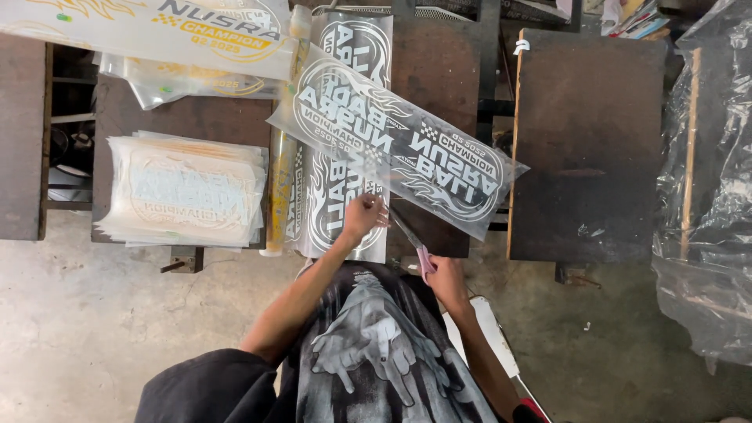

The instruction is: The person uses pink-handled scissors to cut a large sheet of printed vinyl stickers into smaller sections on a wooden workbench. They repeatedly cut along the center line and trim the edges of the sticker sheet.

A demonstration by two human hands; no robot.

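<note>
The left hand (pixel 363 217) pinches the near edge of a clear printed transfer film (pixel 395 141), which stretches away up and to the right of it. The right hand (pixel 446 280) is closed around pink-handled scissors (pixel 411 239), blades angled up toward the film just beside the left fingers. This looks like the cutting step, separating one printed panel from the strip. Continuing calls for keeping the film taut. A stack of cut sheets (pixel 186 190) lies on the counter (pixel 180 117), well left of the left hand.

Single head cam — looks straight down.
Close over the dark worktable (pixel 439 70) and concrete floor (pixel 86 329); no second view.
</note>
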